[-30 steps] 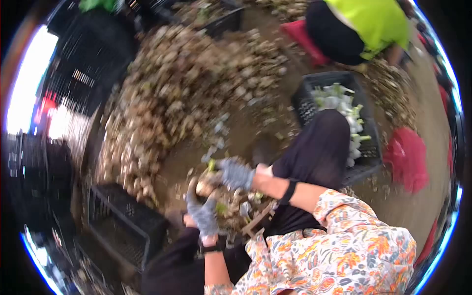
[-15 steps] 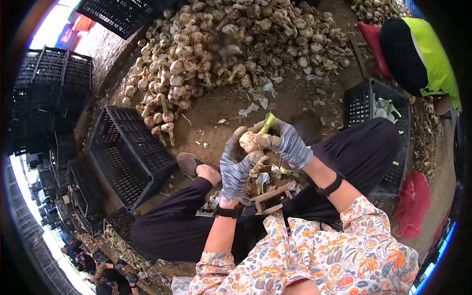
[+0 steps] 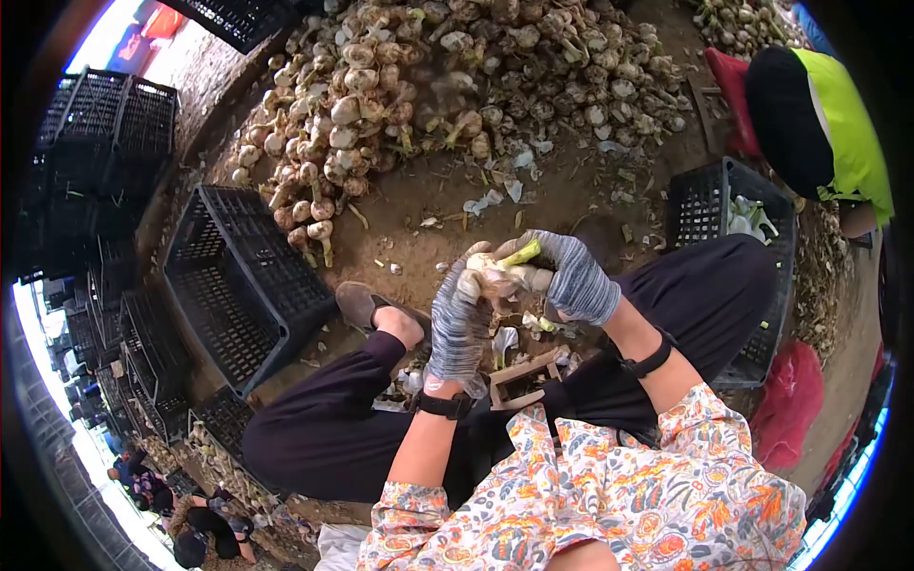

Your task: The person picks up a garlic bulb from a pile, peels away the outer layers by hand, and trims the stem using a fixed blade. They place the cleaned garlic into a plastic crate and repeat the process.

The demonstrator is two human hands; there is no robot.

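Note:
A garlic bulb (image 3: 492, 276) with a short green stem is held between my two gloved hands over my crossed legs. My left hand (image 3: 453, 319), in a grey striped knit glove, has its fingers and thumb around the bulb's left side. From the other side my right hand (image 3: 579, 274) pinches the bulb near the stem, which points up to the right. Pale peel and trimmed bits lie on the ground below. A small wooden frame (image 3: 524, 381) sits in front of my lap, just under my hands.
A large heap of garlic (image 3: 371, 109) lies ahead. One black crate (image 3: 286, 276) stands at my left, another (image 3: 693, 205) with pale green-white pieces at my right. Crates are stacked (image 3: 105, 138) far left. A person in a lime top (image 3: 843, 119) sits right, beyond a red mesh sack (image 3: 788, 400).
The garlic's stem has tipped from nearly upright toward the right. My left fingers have shifted on the bulb, and my right hand has turned slightly. The view has tilted a little.

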